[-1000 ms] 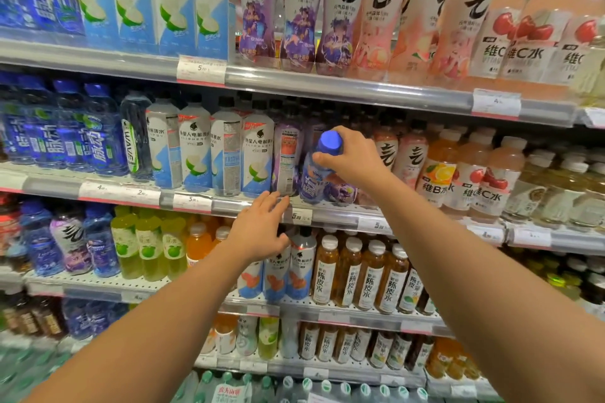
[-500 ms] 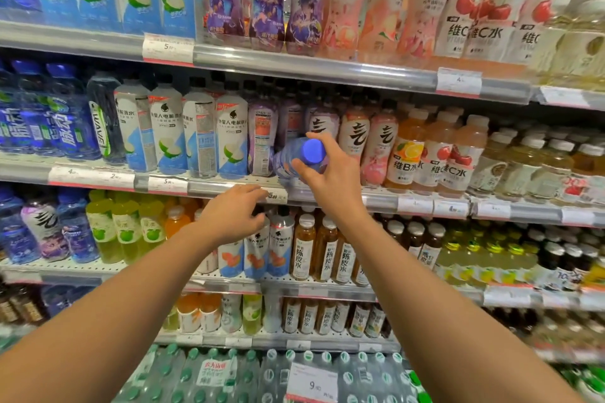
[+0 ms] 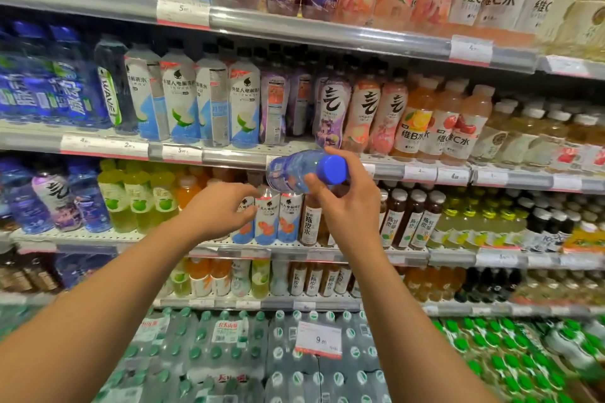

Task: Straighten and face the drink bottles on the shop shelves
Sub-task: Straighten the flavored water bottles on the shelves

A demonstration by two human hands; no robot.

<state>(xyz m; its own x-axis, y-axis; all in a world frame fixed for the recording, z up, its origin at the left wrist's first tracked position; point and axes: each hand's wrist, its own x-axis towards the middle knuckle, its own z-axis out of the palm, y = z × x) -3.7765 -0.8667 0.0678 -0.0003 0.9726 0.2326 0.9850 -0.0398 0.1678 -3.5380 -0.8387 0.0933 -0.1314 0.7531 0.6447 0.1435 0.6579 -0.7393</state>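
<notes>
We see a clear bluish bottle (image 3: 289, 170) with a bright blue cap (image 3: 332, 169) at frame centre. Upper left, white-and-light-blue bottles (image 3: 244, 104) with green-white coconut pictures; beside them purple, then peach-pink bottles (image 3: 361, 114) bearing bold black brushstroke characters. Left of centre, yellow-green apple drinks (image 3: 137, 203). Along the bottom, clear water packs (image 3: 229, 347) with green caps and red-white labels.

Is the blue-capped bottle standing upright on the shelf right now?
No, the right hand holds the blue-capped bottle tipped on its side in front of the shelves.
</notes>
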